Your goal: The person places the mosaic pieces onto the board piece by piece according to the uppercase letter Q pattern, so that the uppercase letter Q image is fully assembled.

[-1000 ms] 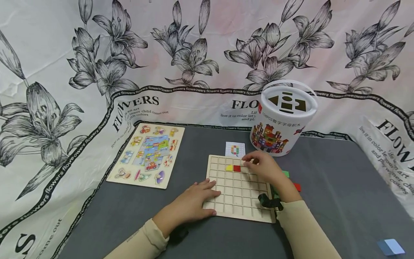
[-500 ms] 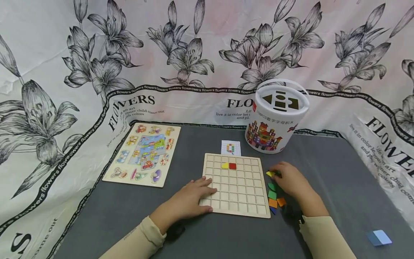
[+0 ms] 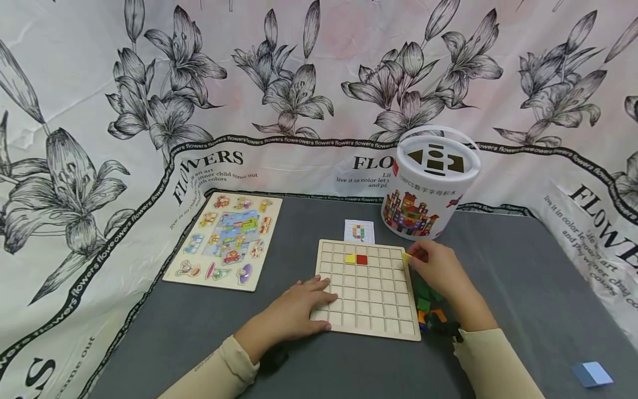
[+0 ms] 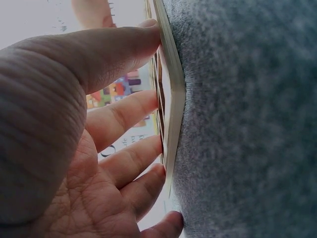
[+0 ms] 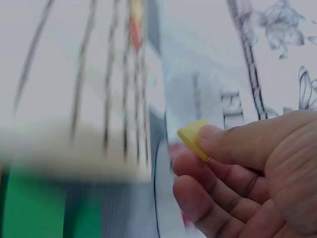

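A wooden grid board (image 3: 366, 299) lies flat on the grey table, with a yellow piece (image 3: 350, 258) and a red square (image 3: 361, 259) set side by side in its upper cells. My left hand (image 3: 294, 310) rests on the board's left edge, fingers spread; the left wrist view shows its fingertips touching the rim. Over the board's upper right edge, my right hand (image 3: 438, 269) pinches a yellow block (image 5: 194, 136) between thumb and index finger. Green pieces (image 3: 423, 305) and orange pieces (image 3: 438, 315) lie right of the board, partly hidden under the right wrist.
Behind the board lies a small pattern card (image 3: 359, 231). A white lidded bucket (image 3: 421, 194) stands at the back right. A wooden picture puzzle (image 3: 224, 241) lies at the left. Near the front right is a light blue block (image 3: 592, 374).
My right hand has gone from the board to the loose pieces, taken up a yellow block, and come back to the board's right edge. The left hand stays on the board.
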Action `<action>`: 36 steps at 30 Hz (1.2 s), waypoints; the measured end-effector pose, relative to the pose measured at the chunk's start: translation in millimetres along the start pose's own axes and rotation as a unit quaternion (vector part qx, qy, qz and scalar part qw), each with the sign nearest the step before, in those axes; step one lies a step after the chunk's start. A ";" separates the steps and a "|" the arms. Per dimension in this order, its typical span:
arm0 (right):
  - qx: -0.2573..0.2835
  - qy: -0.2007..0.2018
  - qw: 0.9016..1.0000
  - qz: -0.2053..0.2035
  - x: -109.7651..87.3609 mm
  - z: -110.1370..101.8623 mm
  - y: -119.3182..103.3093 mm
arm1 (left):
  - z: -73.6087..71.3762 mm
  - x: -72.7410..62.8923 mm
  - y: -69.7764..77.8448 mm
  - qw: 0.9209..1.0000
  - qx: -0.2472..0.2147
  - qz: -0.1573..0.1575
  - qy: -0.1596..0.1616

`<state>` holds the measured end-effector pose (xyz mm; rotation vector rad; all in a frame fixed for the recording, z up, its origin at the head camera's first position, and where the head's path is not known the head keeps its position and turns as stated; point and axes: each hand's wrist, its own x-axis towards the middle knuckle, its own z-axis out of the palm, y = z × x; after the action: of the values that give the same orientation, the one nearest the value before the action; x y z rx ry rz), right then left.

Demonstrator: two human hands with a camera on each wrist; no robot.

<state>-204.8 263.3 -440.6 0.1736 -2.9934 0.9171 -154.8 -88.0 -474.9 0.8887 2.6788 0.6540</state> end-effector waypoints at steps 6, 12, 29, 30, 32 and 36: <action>0.061 -0.002 0.998 -0.004 23.7 26.0 -28.7 | -2.1 -0.3 0.9 1.000 -0.002 -0.003 -0.002; 0.051 0.001 0.998 0.043 32.9 46.2 -37.0 | -1.3 -0.4 2.9 1.000 -0.001 0.000 -0.002; 0.046 0.000 0.997 0.056 33.4 57.4 -37.2 | -3.7 -0.7 3.0 1.000 0.000 -0.009 -0.009; 0.046 -0.002 0.997 0.057 33.4 57.6 -37.3 | -3.8 -0.8 3.1 1.000 0.000 -0.010 -0.009; 0.045 -0.006 0.997 0.058 33.3 57.7 -37.4 | -4.1 -0.8 3.5 1.000 0.002 -0.010 -0.010; 0.040 -0.015 0.998 0.054 33.6 58.2 -37.1 | -4.2 -1.0 4.1 1.000 0.003 -0.011 -0.009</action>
<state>-232.6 196.8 -466.9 0.0270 -3.0209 1.0541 -153.5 -87.1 -469.1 0.8610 2.6720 0.6296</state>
